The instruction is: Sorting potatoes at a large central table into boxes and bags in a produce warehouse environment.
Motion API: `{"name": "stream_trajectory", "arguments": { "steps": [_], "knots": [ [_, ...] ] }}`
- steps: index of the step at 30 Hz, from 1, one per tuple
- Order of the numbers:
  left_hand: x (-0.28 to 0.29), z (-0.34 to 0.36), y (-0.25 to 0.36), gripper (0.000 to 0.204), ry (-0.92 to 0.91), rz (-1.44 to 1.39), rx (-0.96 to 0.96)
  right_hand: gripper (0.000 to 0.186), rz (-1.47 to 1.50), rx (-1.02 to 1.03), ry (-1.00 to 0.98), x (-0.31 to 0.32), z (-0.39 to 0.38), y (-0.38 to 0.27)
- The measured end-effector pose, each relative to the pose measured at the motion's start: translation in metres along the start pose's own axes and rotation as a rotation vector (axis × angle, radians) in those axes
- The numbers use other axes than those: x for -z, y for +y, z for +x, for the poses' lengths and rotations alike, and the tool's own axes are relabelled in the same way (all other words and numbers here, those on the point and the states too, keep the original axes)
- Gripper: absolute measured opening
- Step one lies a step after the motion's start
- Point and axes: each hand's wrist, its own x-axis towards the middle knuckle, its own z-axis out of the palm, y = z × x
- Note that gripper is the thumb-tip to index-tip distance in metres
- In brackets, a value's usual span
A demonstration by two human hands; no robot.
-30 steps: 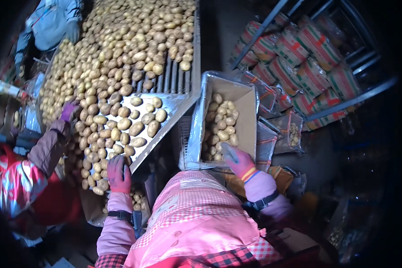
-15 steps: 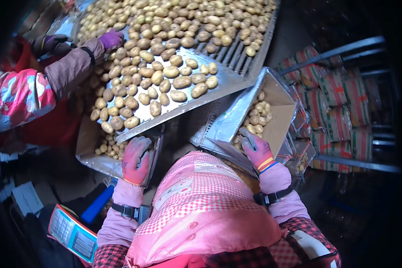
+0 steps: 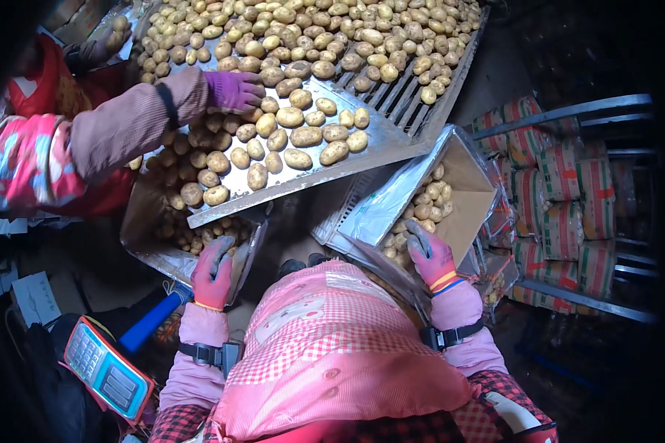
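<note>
My left hand point(image 3: 213, 275), in a pink and grey glove, is at the near edge of a lined box point(image 3: 146, 257) on the left. Its fingers are stretched out and the thumb stands apart, with nothing held. Small potatoes point(image 3: 208, 235) lie in that box, partly hidden under the metal chute. My right hand point(image 3: 431, 258), gloved alike, rests at the near side of a second lined cardboard box point(image 3: 471, 207). Its extended fingers reach over the edge beside the potatoes point(image 3: 432, 199) inside, and it grips none of them.
A sloping metal chute point(image 3: 303, 176) and slatted grate point(image 3: 399, 111) carry many potatoes. A co-worker's purple-gloved hand point(image 3: 234, 91) touches potatoes there. A metal rack of filled bags point(image 3: 561, 229) stands right. A keypad scale point(image 3: 109, 369) and blue bar point(image 3: 154, 323) are lower left.
My left hand has shifted slightly left and down. My right hand stays at its box. The co-worker's purple-gloved hand has moved right and down over the potatoes, and some potatoes have left the chute's left side.
</note>
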Motion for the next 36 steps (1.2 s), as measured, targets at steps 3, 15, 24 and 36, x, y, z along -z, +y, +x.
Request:
{"name": "stream_trajectory", "arguments": {
  "steps": [3, 15, 24, 36],
  "knots": [
    [-0.005, 0.000, 0.017, 0.034, -0.033, 0.024, 0.005, 0.041, 0.073, 0.006, 0.006, 0.007, 0.010, 0.012],
    [0.015, -0.034, 0.051, 0.031, 0.046, 0.106, 0.028, 0.039, -0.071, 0.050, -0.032, -0.004, 0.072, 0.010],
    [0.065, -0.059, 0.005, 0.030, 0.157, 0.041, 0.009, 0.046, -0.315, 0.016, 0.051, -0.021, 0.078, -0.012],
    [0.085, -0.049, -0.026, 0.031, 0.169, 0.004, 0.114, 0.051, -0.565, 0.377, -0.045, -0.067, 0.142, -0.115]
  ]
}}
